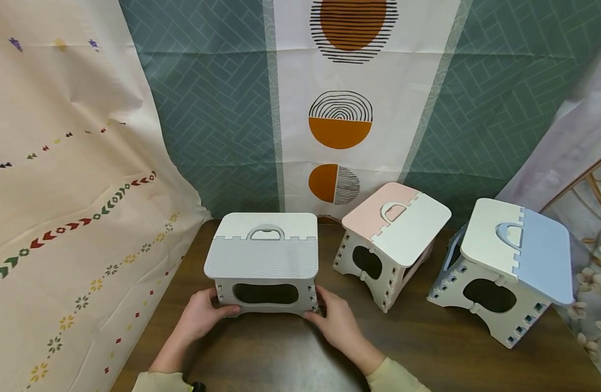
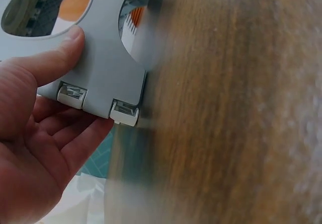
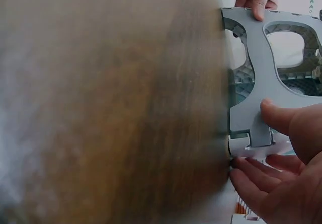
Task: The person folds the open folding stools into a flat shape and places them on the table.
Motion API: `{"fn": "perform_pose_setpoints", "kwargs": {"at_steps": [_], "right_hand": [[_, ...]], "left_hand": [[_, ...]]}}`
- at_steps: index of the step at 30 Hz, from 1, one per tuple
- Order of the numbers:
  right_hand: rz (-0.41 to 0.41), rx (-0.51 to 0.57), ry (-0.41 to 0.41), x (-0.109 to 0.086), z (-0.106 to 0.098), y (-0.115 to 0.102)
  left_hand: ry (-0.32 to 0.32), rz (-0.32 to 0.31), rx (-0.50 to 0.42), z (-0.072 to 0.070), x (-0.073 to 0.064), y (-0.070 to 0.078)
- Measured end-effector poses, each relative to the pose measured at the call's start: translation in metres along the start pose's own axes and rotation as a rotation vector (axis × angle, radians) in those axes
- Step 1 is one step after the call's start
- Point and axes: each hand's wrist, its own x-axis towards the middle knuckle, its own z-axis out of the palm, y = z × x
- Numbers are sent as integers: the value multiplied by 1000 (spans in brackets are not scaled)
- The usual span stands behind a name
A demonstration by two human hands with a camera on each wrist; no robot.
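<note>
A grey and white folding step stool (image 1: pixel 261 258) stands unfolded on the wooden table, its front leg panel facing me. My left hand (image 1: pixel 199 316) grips the stool's lower left corner, thumb on the front panel and fingers round the side; the left wrist view shows this thumb (image 2: pixel 60 55) on the grey panel beside the oval opening. At the lower right corner my right hand (image 1: pixel 337 321) holds the leg the same way, and in the right wrist view its thumb (image 3: pixel 279 116) lies on the panel with the fingers behind the edge.
Right of the grey stool stands a pink and white folding stool (image 1: pixel 398 223). Farther right is a blue and white one (image 1: pixel 518 250). A patterned curtain (image 1: pixel 207 109) hangs behind the wooden table (image 1: pixel 261 359), and a cream cloth (image 1: pixel 84 218) lines the left side.
</note>
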Motion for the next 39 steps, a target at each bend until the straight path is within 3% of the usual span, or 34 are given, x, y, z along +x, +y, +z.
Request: {"fn": "perform_pose_setpoints", "kwargs": {"at_steps": [21, 39], "right_hand": [[42, -2, -7, 5, 1, -8], [27, -5, -2, 4, 1, -7]], "left_hand": [[-9, -10, -74, 3, 0, -5], [-16, -2, -98, 5, 1, -7]]}}
